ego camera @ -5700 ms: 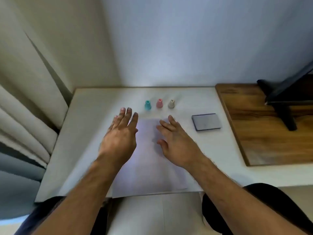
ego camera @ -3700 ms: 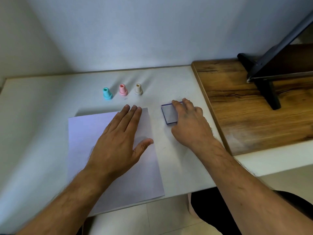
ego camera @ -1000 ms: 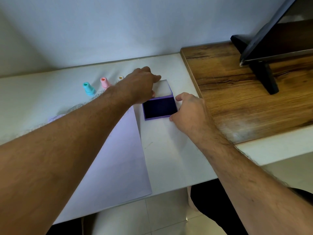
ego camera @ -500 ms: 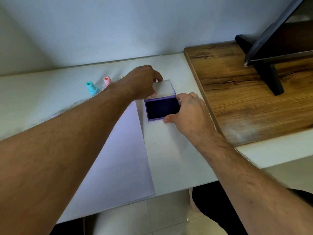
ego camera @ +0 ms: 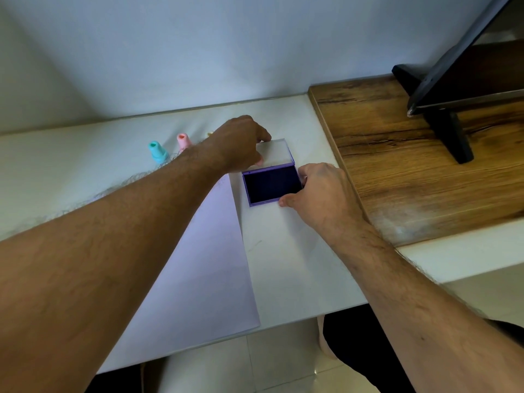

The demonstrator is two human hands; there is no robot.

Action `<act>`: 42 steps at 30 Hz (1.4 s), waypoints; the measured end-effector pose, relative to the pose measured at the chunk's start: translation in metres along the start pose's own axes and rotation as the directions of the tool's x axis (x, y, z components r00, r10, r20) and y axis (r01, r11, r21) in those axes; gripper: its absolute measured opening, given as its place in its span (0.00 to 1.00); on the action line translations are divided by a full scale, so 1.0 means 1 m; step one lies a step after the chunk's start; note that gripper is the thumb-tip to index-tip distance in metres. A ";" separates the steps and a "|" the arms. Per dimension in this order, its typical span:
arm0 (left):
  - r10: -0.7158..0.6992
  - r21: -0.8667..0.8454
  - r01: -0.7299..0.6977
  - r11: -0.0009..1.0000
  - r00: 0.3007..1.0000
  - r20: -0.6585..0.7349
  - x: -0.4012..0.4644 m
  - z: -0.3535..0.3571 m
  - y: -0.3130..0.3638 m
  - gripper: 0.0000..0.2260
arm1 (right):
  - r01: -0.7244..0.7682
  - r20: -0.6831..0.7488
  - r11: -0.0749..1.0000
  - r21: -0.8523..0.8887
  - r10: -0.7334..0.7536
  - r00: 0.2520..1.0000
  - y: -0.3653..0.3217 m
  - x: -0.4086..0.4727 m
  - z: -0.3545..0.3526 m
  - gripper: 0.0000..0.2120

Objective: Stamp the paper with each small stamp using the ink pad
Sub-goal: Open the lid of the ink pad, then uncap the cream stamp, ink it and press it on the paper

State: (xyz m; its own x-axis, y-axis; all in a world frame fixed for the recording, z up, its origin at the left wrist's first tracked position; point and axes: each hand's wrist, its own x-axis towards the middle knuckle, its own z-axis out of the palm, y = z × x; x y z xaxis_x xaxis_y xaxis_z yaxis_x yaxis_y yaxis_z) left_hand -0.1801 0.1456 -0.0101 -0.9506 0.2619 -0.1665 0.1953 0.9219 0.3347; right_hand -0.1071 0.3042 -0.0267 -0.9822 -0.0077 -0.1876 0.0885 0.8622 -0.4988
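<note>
Lid (ego camera: 273, 150) folded back; both hands hold ink pad (ego camera: 271, 185).

Both forearms reach forward; the left hand (ego camera: 241, 143) has curled fingers pinching; the right hand (ego camera: 323, 194) also grips, thumb out.

free: bare table (ego camera: 286, 268) near ink pad (ego camera: 272, 185) | blocked: wooden board (ego camera: 402, 165) right — stamps (ego camera: 157, 151) behind left forearm (ego camera: 136, 211)

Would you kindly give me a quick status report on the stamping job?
Left hand holds clear lid open. Right hand grips ink pad base. Stamps untouched; cream stamp mostly hidden behind left wrist. Paper unstamped.
</note>
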 end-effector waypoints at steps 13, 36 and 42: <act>-0.176 -0.245 0.113 0.963 0.951 -0.254 -0.072 -0.032 0.009 0.22 | 0.111 -0.111 0.993 0.041 -0.106 0.988 -0.039 -0.020 -0.006 0.27; -0.438 -0.520 0.200 0.830 0.812 -0.386 -0.163 -0.017 -0.068 0.17 | 0.289 -0.167 0.939 -0.185 -0.320 0.933 -0.127 0.071 0.057 0.20; -0.459 -0.553 0.209 0.806 0.811 -0.362 -0.166 -0.010 -0.076 0.17 | 0.195 -0.240 0.981 0.014 -0.186 0.953 -0.134 0.056 0.042 0.13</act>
State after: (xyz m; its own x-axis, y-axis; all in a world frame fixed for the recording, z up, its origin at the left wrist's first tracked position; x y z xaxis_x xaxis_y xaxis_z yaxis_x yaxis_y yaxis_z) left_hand -0.0396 0.0295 0.0015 -0.9483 -0.3138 0.0471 -0.1746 0.6401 0.7482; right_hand -0.1671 0.1671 -0.0063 -0.9921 -0.0460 0.1170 -0.1022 0.8370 -0.5375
